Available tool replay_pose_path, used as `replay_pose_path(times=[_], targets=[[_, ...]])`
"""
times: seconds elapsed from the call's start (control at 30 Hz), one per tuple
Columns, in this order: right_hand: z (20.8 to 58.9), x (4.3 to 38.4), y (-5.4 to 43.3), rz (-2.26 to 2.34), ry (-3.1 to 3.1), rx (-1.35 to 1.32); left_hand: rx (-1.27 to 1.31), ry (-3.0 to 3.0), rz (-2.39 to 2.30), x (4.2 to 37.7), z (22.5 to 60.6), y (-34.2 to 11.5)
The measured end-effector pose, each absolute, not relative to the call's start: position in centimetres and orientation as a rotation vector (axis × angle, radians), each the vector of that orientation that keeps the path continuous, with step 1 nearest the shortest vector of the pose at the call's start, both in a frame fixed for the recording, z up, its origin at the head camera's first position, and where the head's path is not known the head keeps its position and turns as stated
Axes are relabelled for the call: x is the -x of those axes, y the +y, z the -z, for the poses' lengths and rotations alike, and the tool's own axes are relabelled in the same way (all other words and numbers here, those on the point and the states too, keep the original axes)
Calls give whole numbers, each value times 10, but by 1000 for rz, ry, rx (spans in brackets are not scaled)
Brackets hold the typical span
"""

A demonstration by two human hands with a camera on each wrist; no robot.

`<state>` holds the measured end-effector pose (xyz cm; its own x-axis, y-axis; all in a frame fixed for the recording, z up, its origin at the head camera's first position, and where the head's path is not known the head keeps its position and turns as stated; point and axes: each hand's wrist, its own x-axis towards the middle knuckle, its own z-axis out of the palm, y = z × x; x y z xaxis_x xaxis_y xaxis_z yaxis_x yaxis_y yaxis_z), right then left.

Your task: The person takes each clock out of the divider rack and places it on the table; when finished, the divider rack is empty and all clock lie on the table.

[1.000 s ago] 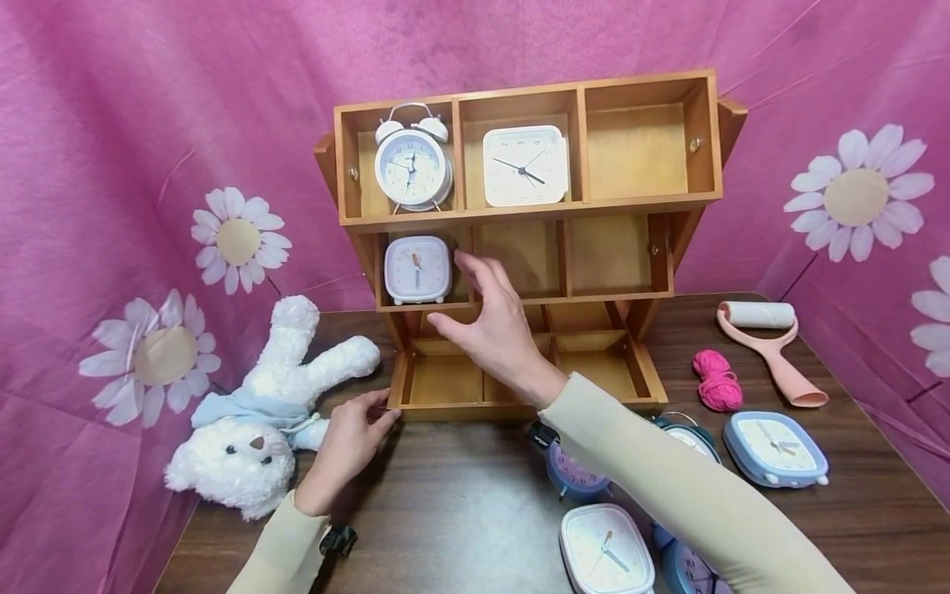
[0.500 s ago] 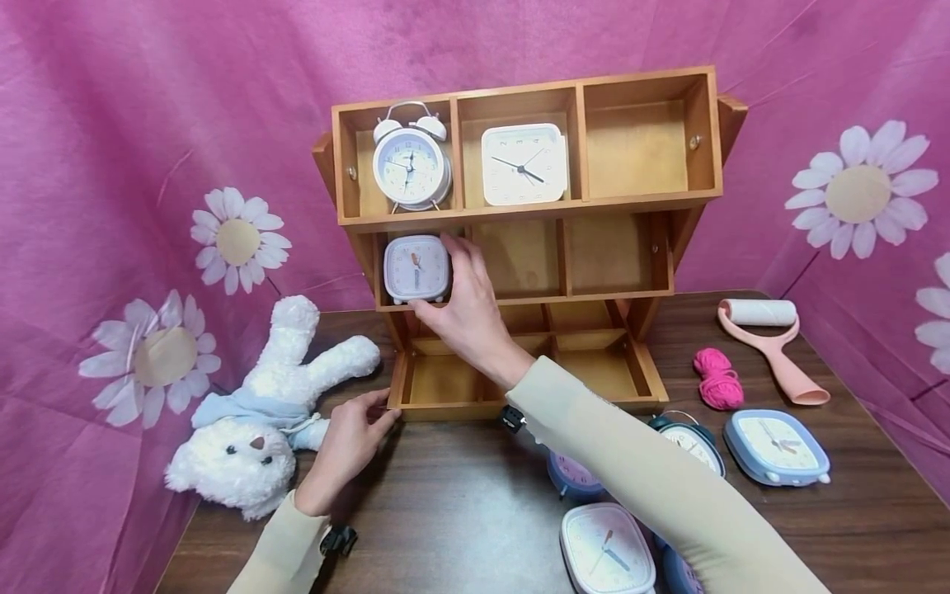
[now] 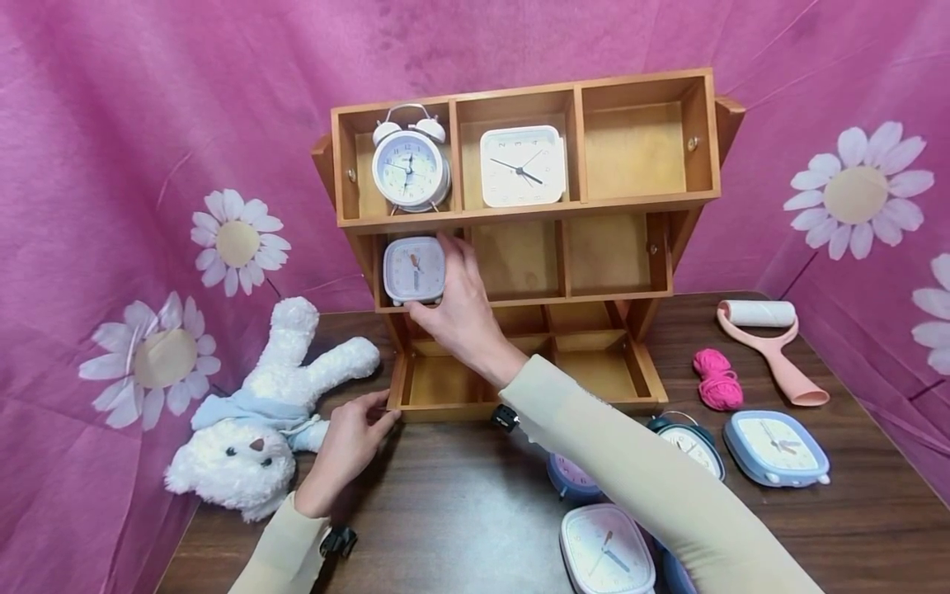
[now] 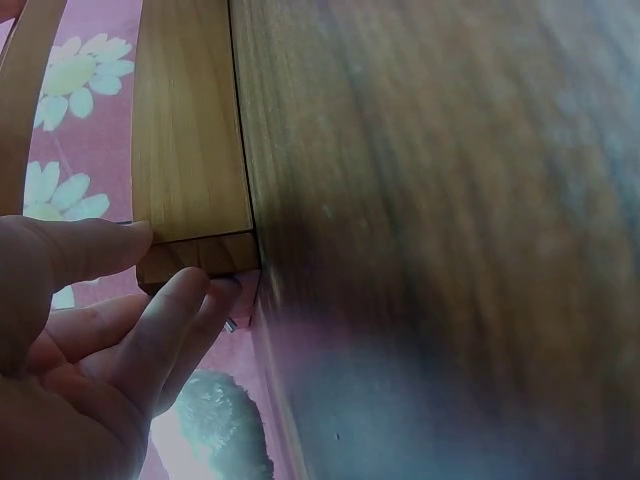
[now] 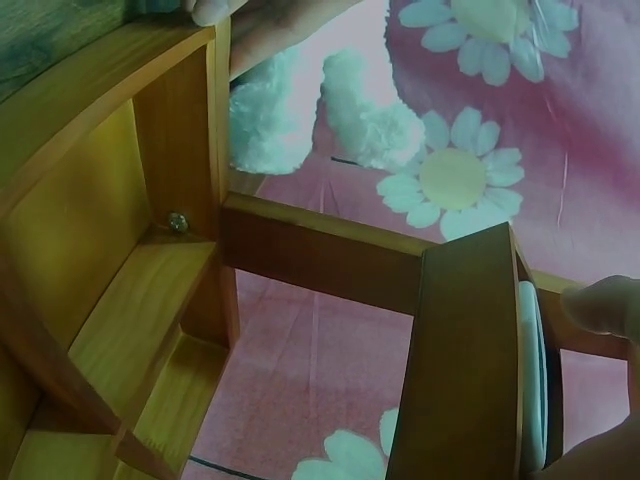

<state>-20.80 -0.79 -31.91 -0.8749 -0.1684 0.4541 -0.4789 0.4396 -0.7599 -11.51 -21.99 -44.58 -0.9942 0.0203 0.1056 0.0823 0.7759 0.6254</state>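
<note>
A pale lilac square alarm clock (image 3: pixel 413 270) stands in the left compartment of the middle row of a wooden shelf (image 3: pixel 638 200). My right hand (image 3: pixel 467 305) grips its right side, thumb low at the front and fingers at the upper edge. Only a thin rim of the clock (image 5: pixel 532 370) shows in the right wrist view. My left hand (image 3: pixel 349 445) holds the shelf's lower front left corner. In the left wrist view, thumb and fingertips pinch that wooden corner (image 4: pixel 195 190). Above, a white twin-bell clock (image 3: pixel 411 169) and a white square clock (image 3: pixel 523 167) occupy the top row.
A white teddy bear (image 3: pixel 245 437) lies left of the shelf. Several clocks stand at the front right, including a pale pink one (image 3: pixel 607 551) and a blue one (image 3: pixel 777 448). Pink yarn (image 3: pixel 717 380) and a lint roller (image 3: pixel 772 351) lie at the right.
My right hand has moved left and closed its fingers on the lilac clock, which has shifted very slightly left. The left hand has stayed on the shelf corner.
</note>
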Motion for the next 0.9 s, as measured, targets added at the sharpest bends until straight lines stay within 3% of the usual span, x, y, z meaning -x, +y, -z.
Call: replay_pose_path(times=[0.37,0.73,0.9], targets=[[318,213,-17,-1356,-2443,-533,86,-2854,1014,114,446,-219],[342,248,-29,-1219,-2526,-445,86,-2860,1041,114,445,-219],[338,244,-30,-1218,-2520,-431,86,-2859,1038,114,446,-219]])
